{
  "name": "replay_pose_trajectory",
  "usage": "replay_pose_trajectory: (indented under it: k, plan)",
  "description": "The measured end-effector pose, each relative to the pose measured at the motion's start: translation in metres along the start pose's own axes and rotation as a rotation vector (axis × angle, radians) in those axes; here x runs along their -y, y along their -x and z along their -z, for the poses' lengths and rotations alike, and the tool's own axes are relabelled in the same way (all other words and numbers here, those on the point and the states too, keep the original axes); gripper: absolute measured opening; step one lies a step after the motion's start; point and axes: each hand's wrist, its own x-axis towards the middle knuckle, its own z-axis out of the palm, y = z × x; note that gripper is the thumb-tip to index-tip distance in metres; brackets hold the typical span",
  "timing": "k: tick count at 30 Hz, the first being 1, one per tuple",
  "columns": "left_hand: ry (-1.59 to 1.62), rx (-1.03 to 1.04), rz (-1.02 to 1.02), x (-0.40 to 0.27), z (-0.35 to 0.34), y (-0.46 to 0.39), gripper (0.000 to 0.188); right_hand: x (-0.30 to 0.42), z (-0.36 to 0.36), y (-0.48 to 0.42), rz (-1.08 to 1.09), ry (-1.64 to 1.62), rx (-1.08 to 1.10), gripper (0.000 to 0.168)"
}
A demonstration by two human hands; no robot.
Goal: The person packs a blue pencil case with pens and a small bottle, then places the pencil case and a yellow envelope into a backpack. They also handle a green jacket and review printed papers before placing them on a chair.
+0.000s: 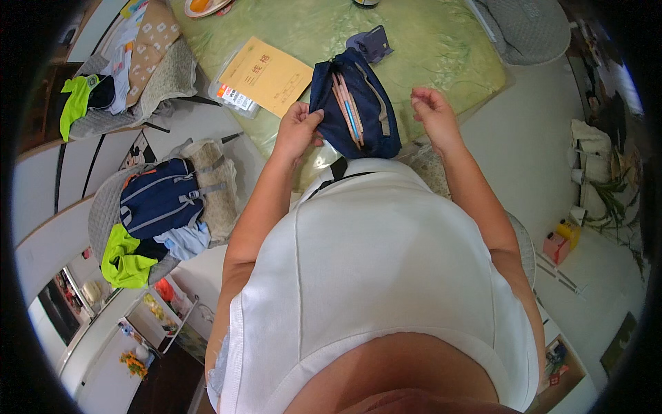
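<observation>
A navy fabric pencil case (372, 103) lies unzipped at the near edge of the table, its mouth facing up. Inside it several wooden pencils (342, 106) rest side by side, along with one blue pencil or pen (351, 118). My left hand (301, 127) pinches the left edge of the case between thumb and fingers. Off to the right of the case, apart from it, my right hand (434, 114) hovers with loosely curled fingers and nothing visible in them. A yellow exercise book (269, 75) bearing print lies left of the case, partly over a clear plastic case (240, 103).
A dark phone-like device on a stand (373, 44) sits just beyond the pencil case on the green-covered table (439, 46). A plate (204, 7) is at the far left. Chairs at my left carry a navy backpack (160, 199) and clothes (126, 259). Another chair (532, 31) stands far right.
</observation>
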Motion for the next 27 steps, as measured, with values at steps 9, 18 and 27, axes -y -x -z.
replay_pose_trajectory:
  k: [9,18,27]
  plan:
    - [-0.071,0.081,0.015,-0.01,-0.027,0.011,0.034,-0.018,-0.052,0.021,-0.055,-0.033,0.368,0.055]
    - [-0.077,0.129,-0.073,-0.008,-0.038,0.016,0.047,-0.026,-0.057,-0.01,-0.426,-0.197,0.266,0.058]
    - [-0.281,-0.012,-0.276,-0.022,-0.032,0.019,0.037,0.004,-0.048,0.0,-0.334,-0.511,0.469,0.014]
